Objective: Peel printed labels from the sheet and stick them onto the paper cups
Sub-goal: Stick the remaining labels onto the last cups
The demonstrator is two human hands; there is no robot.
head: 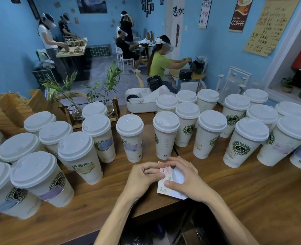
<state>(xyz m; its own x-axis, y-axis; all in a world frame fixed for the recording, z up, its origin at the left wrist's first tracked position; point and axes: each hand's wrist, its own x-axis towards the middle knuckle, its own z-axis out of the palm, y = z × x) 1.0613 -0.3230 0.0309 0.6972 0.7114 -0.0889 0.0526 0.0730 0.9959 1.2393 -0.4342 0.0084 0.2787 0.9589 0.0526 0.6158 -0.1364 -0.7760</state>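
Across the wooden counter (234, 200) stand many lidded paper cups (165, 135) in loose rows to the left and right, most printed with a green round logo; several on the left and far right already carry pale labels on their sides, such as the cup (100, 137) behind the left cluster. Behind them sit a white tray (139, 105) of lids and a small wooden rack with plants in glass vases (93, 103). At the near edge of the counter, in front of the cup row, lies the label sheet (172, 184), flat on the wood. The right hand (186, 179) rests over it, thumb pressing the sheet down and fingers curled at its upper edge. The left hand (144, 175) meets it from the left, its thumb and fingertips pinching a pinkish printed label (165, 171) at the top of the sheet, just beside the right fingers.
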